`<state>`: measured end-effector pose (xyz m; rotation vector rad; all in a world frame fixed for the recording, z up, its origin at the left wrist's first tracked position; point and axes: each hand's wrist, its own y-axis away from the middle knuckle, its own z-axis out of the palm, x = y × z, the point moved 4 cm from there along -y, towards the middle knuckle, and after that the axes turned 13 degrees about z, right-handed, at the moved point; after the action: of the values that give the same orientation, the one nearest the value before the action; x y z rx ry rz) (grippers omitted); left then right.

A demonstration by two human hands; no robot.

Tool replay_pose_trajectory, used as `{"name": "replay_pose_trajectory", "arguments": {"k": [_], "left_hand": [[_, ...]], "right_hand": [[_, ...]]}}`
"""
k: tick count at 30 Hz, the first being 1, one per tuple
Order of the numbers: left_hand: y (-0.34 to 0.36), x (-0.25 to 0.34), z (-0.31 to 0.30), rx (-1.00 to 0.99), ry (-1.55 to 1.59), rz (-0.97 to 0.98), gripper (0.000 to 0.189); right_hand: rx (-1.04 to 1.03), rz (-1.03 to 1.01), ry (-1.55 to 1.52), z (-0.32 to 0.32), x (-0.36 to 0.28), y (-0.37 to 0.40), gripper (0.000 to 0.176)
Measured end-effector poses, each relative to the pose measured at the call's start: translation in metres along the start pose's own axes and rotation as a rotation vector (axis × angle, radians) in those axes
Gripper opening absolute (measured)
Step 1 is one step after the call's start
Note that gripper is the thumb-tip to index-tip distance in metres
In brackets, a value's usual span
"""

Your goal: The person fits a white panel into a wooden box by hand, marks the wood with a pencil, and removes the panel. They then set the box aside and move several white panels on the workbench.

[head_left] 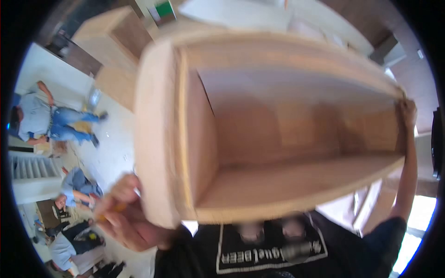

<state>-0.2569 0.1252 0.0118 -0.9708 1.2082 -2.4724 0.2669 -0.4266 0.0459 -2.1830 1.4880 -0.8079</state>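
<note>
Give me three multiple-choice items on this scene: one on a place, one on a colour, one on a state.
1. Where does the right hand grip the wooden cabinet box?
A. at its right end
B. at its left end
C. on a middle shelf

2. What colour is the T-shirt below the box?
A. white
B. red
C. black

3. How is the side of the box that faces the camera?
A. shut by a door
B. open, with the inside showing
C. wrapped in foil

Answers:
1 A: the fingers curl over the edge of the right end panel.
2 C: the cloth is black with a white print.
3 B: the inner panels and back are in plain sight.
</note>
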Motion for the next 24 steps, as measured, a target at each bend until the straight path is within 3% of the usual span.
{"name": "replay_pose_trajectory", "arguments": {"k": [3,8,15,24], "left_hand": [[-0.005,0.007,0.007,0.027,-0.173,0.021,0.022],[0.001,0.013,0.015,0.072,-0.315,0.021,0.017],[-0.003,0.013,0.016,0.044,-0.362,0.054,0.016],[-0.002,0.015,0.017,0.036,-0.346,0.045,0.016]], "right_hand": [[-0.009,0.226,-0.261,0.004,0.009,-0.011,0.015],[-0.002,0.32,-0.264,-0.018,-0.009,-0.004,0.014],[0.048,0.21,-0.273,-0.013,-0.004,-0.005,0.014],[0.035,0.279,-0.292,-0.013,-0.006,-0.004,0.015]]}}
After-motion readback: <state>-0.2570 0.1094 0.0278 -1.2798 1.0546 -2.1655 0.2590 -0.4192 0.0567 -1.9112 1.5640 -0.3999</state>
